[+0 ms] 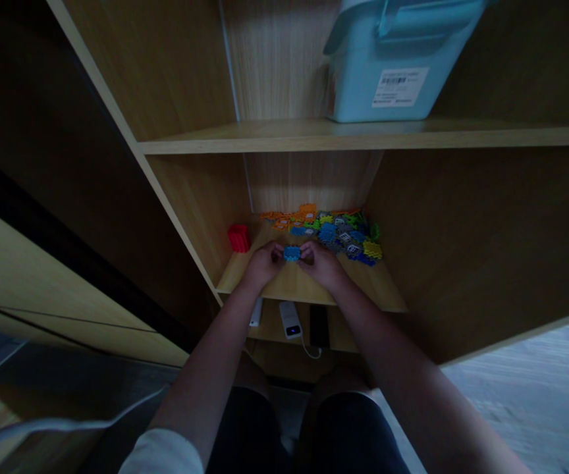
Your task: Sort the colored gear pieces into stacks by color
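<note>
My left hand [263, 262] and my right hand [320, 261] meet over a low wooden shelf [383, 295], fingers pinched from both sides on one small blue plastic block [292, 253]. Just behind them lies a heap of coloured interlocking blocks [336, 232] in orange, green, blue, grey and yellow. A red block stack [238, 237] stands alone at the shelf's left, close to my left hand.
A pale blue lidded storage box [393, 62] with a white label sits on the shelf above. Below the low shelf lie a white power bank [290, 320] with a cable, a dark phone [319, 326] and another white device [255, 312]. My knees are underneath.
</note>
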`<state>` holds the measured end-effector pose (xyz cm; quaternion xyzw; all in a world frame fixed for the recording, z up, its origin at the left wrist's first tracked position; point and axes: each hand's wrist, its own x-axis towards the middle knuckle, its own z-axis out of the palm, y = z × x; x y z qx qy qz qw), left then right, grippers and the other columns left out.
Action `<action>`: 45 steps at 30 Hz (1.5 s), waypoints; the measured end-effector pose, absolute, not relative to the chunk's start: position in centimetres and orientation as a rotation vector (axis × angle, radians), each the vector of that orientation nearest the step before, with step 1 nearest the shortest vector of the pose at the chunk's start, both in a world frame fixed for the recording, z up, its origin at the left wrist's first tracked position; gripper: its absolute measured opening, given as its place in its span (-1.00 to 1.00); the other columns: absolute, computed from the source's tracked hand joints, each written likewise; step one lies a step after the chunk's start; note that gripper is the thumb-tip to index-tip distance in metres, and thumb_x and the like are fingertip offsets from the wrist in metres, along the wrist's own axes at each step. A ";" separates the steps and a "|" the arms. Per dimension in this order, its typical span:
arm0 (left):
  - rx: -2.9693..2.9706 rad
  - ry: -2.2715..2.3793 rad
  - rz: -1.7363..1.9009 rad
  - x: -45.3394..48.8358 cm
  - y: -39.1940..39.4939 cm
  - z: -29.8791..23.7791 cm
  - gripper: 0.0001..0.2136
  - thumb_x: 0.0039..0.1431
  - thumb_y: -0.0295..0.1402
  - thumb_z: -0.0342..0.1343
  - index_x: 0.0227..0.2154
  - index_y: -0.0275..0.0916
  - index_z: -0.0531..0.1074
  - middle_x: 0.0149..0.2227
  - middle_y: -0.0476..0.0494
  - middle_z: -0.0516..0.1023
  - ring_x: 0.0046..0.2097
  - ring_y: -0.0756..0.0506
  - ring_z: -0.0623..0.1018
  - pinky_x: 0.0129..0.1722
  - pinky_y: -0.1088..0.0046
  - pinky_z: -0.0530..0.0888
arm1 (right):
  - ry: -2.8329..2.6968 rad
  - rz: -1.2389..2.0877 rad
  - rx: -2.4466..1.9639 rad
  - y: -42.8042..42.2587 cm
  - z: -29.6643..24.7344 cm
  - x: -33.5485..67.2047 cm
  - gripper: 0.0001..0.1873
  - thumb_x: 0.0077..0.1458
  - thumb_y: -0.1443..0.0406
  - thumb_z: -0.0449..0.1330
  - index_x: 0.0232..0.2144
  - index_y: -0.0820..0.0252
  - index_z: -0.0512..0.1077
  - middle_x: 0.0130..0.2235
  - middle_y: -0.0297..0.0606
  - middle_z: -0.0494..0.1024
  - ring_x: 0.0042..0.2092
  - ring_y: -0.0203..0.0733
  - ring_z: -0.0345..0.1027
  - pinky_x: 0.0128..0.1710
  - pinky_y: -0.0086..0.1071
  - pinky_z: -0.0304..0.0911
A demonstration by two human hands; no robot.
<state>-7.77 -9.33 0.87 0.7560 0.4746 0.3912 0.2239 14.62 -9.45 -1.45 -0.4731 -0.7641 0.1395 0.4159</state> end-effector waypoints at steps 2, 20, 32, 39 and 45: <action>2.085 1.321 1.075 -7.8 -9.4 0.9 -0.75 0.17 -0.59 0.19 -0.12 -0.20 0.53 -0.20 -0.08 0.70 -0.20 -0.08 0.67 -0.13 0.40 0.58 | -1.920 0.358 -1.198 -9.5 -1.4 14.6 -0.68 0.13 0.39 0.39 -0.09 0.05 0.45 -0.18 -0.31 0.67 -0.13 -0.12 0.60 0.00 -0.22 0.44; 2.071 1.362 1.126 -7.8 -9.2 0.8 -0.75 0.21 -0.60 0.16 -0.10 -0.19 0.48 -0.11 -0.16 0.72 -0.08 -0.15 0.72 -0.01 0.31 0.62 | -1.982 0.160 -1.249 -9.6 -1.4 14.5 -0.66 0.18 0.30 0.41 -0.03 0.06 0.45 -0.03 -0.15 0.68 0.05 0.06 0.57 0.15 -0.08 0.40; 2.064 1.360 1.110 -7.7 -9.4 1.1 -0.74 0.21 -0.60 0.14 -0.10 -0.18 0.50 -0.10 -0.14 0.73 -0.06 -0.13 0.72 0.04 0.30 0.63 | -1.986 0.217 -1.219 -9.7 -1.4 14.5 -0.65 0.18 0.31 0.40 -0.01 0.04 0.44 -0.02 -0.18 0.69 0.05 0.02 0.59 0.17 -0.09 0.42; 2.076 1.464 1.134 -7.7 -9.4 1.1 -0.80 0.22 -0.56 0.15 -0.15 -0.18 0.50 -0.18 -0.15 0.71 -0.15 -0.15 0.69 -0.08 0.33 0.59 | -1.939 0.002 -1.348 -10.6 -0.2 14.5 -0.86 0.36 0.29 0.18 -0.10 0.10 0.53 -0.04 -0.02 0.65 0.12 0.19 0.46 0.28 0.09 0.30; 2.123 1.518 1.095 -7.7 -9.5 1.3 -0.86 0.24 -0.52 0.14 -0.22 -0.17 0.51 -0.26 -0.12 0.68 -0.23 -0.13 0.65 -0.16 0.36 0.55 | -1.690 -0.099 -1.510 -9.7 -1.7 14.6 -0.68 0.31 0.20 0.22 0.05 0.20 0.52 0.30 0.18 0.44 0.45 0.47 0.04 0.42 0.47 -0.07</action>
